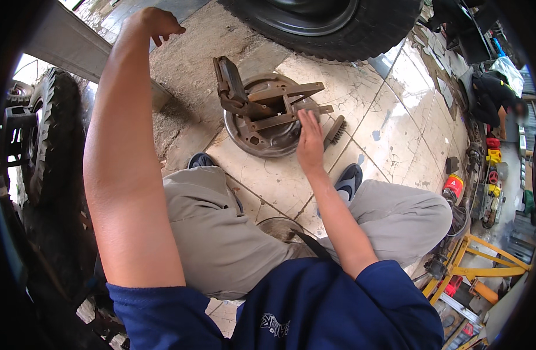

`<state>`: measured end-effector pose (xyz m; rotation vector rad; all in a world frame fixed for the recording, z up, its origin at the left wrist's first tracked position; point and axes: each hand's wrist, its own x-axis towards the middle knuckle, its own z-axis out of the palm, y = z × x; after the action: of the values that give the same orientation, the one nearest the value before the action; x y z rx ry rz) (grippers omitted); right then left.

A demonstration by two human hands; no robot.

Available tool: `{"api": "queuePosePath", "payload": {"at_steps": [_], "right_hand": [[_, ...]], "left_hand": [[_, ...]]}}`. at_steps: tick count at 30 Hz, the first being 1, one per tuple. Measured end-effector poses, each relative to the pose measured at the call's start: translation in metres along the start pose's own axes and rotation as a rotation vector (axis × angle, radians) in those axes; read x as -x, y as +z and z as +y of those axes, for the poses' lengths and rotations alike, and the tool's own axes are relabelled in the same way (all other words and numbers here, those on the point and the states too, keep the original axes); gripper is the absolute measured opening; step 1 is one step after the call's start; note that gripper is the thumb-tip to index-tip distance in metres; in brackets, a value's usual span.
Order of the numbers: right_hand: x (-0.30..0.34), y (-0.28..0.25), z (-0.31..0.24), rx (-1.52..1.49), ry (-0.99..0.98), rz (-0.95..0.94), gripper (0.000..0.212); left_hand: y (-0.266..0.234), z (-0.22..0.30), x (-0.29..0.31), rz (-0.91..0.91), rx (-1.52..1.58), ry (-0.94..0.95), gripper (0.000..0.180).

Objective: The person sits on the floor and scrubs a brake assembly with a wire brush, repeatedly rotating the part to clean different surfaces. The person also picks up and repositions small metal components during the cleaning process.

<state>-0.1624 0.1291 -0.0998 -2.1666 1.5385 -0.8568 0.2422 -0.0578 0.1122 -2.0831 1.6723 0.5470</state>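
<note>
1. Shirt (332, 309): blue, closest.
2. Right hand (310, 142): fingers straight, together, gripping nothing visible, at the bracket's (291, 91) right end; contact unclear.
3. Left hand (156, 24): loosely curled, seemingly empty, farther off, up-left of the bracket.
4. Brush (336, 129): just right of the right hand, slanting.
5. Bracket: on the round plate (240, 132), long axis left to right, ahead-left of the right hand.
6. Tyre (390, 26) beyond.

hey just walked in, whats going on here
Someone is working bare-handed over a round metal plate on the tiled floor, with a rusty metal frame on top of it. The right hand is at the frame's near right side, fingers out; whether they touch it is hard to tell. The left hand is raised off to the left and looks empty. A wire brush lies just right of the plate.
</note>
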Motion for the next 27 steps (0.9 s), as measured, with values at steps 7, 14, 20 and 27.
{"api": "queuePosePath", "payload": {"at_steps": [7, 14, 20, 27], "right_hand": [[-0.022, -0.011, 0.02, 0.101, 0.064, 0.095, 0.043], [-0.016, -0.009, 0.015, 0.059, -0.038, -0.06, 0.045], [-0.02, -0.015, 0.026, 0.143, -0.017, 0.038, 0.046], [-0.017, -0.023, 0.037, 0.387, 0.0, -0.028, 0.055]], "left_hand": [[-0.004, 0.005, 0.006, -0.026, 0.0, 0.016, 0.059], [-0.003, 0.004, 0.007, -0.031, -0.015, -0.006, 0.06], [-0.007, 0.007, 0.013, -0.033, -0.018, 0.054, 0.058], [-0.007, -0.003, 0.01, -0.068, 0.015, 0.06, 0.053]]}}
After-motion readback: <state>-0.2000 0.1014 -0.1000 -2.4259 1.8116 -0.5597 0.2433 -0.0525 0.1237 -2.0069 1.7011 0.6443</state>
